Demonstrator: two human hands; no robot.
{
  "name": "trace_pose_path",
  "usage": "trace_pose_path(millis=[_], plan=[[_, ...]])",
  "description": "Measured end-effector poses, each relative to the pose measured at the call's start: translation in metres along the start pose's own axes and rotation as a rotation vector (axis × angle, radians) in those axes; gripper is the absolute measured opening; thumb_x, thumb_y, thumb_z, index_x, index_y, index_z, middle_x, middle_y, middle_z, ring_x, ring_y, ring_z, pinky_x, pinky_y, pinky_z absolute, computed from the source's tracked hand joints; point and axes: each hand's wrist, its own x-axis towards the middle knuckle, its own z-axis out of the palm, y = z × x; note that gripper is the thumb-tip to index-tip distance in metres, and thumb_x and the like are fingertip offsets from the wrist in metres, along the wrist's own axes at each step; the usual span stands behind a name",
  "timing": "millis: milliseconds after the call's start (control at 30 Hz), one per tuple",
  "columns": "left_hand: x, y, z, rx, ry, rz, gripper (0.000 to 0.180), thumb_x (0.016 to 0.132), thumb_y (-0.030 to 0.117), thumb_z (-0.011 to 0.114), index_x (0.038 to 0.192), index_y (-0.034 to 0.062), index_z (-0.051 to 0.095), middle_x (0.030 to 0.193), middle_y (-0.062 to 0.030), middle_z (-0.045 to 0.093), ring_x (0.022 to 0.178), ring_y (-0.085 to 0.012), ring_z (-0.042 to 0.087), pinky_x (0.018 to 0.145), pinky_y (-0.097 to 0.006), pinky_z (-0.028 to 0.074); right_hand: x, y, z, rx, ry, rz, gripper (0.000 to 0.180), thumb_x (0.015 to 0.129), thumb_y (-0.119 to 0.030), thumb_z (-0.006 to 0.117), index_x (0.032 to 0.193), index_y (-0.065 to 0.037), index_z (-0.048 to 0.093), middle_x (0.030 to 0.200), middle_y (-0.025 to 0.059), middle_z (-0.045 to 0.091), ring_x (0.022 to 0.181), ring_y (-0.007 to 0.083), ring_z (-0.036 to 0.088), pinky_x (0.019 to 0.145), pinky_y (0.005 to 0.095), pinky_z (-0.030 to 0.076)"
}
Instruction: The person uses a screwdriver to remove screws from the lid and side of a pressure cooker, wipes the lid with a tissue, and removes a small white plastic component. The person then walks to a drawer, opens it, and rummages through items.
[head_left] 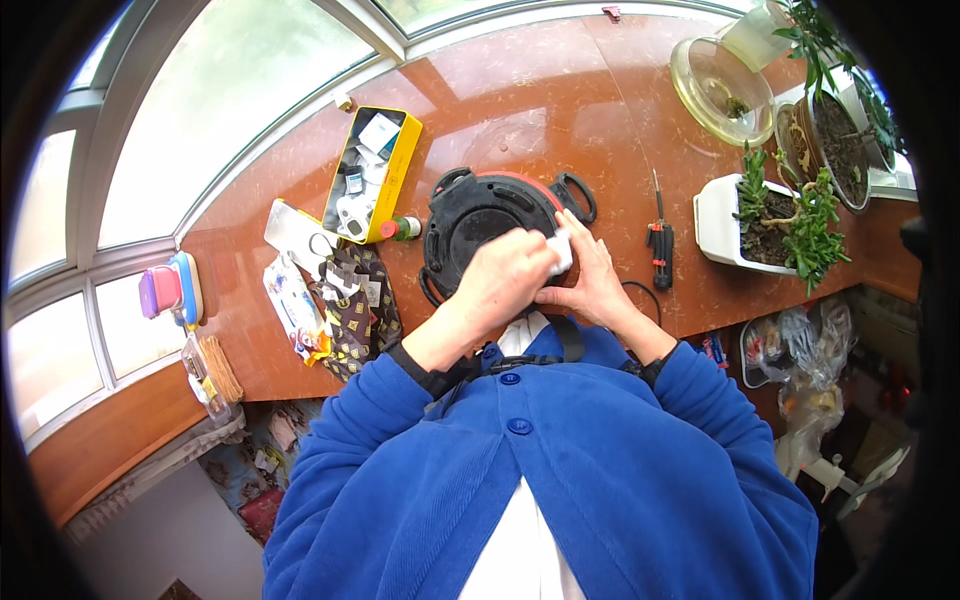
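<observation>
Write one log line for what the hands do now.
left hand + right hand: on white cloth | over black round appliance | wooden counter

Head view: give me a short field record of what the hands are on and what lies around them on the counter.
surface: reddish-brown wooden counter beside windows
left hand: left hand rests on the round black plastic cable reel with a red rim, fingers on a small white cloth
right hand: right hand at the reel's right edge, touching the same cloth
left of reel: open yellow rectangular tin full of small items; small green-and-red bottle lying down
right of reel: black-handled screwdriver; white rectangular planter with green succulents
</observation>
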Motion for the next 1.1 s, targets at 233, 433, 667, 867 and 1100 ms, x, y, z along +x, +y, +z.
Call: trace_pose_path(millis=[233, 433, 667, 867, 1100], plan=[[0.033, -0.019, 0.003, 0.122, 0.135, -0.047, 0.004, 0.085, 0.009, 0.066, 0.089, 0.0082, 0.066, 0.09, -0.0087, 0.062, 0.086, -0.0289, 0.068, 0.075, -0.04, 0.057, 0.002, 0.007, 0.003, 0.017, 0.021, -0.077, 0.122, 0.067, -0.049, 0.093, 0.163, -0.01, 0.028, 0.168, 0.016, 0.029, 0.153, 0.0396, 0.03, 0.122, 0.0632, 0.02], [-0.001, -0.014, -0.014, -0.106, -0.119, -0.06, 0.012, 0.086, 0.007, 0.067, 0.096, 0.006, 0.073, 0.091, -0.0122, 0.064, 0.089, -0.0336, 0.068, 0.078, -0.043, 0.056, 0.004, 0.014, 0.006, -0.008, 0.046, -0.108, 0.12, 0.066, -0.05, 0.093, 0.162, -0.01, 0.031, 0.167, 0.0162, 0.032, 0.152, 0.0393, 0.033, 0.122, 0.0573, 0.025], [-0.046, -0.023, -0.061, -0.13, -0.433, -0.105, 0.011, 0.085, 0.005, 0.07, 0.095, 0.0021, 0.072, 0.092, -0.0142, 0.067, 0.091, -0.0368, 0.068, 0.08, -0.044, 0.054, 0.004, 0.013, 0.007, -0.022, 0.04, -0.082, 0.123, 0.065, -0.058, 0.09, 0.163, -0.013, 0.03, 0.168, 0.0163, 0.03, 0.153, 0.0382, 0.032, 0.123, 0.0573, 0.024], [-0.048, -0.01, -0.057, -0.268, -0.259, -0.292, 0.013, 0.09, 0.007, 0.07, 0.1, -0.0001, 0.072, 0.092, -0.0149, 0.069, 0.088, -0.0311, 0.07, 0.079, -0.037, 0.054, 0.006, 0.02, 0.01, 0.036, 0.061, -0.099, 0.124, 0.065, -0.058, 0.09, 0.163, -0.012, 0.03, 0.168, 0.0175, 0.03, 0.152, 0.0392, 0.034, 0.123, 0.0565, 0.026], [-0.027, 0.001, -0.021, -0.252, -0.13, -0.037, 0.02, 0.091, 0.002, 0.064, 0.11, 0.0012, 0.069, 0.102, -0.0177, 0.07, 0.101, -0.0379, 0.068, 0.088, -0.042, 0.054, 0.009, 0.022, 0.01, 0.069, 0.037, -0.13, 0.123, 0.066, -0.054, 0.091, 0.163, -0.011, 0.029, 0.168, 0.0199, 0.029, 0.153, 0.0386, 0.032, 0.123, 0.0555, 0.024]])
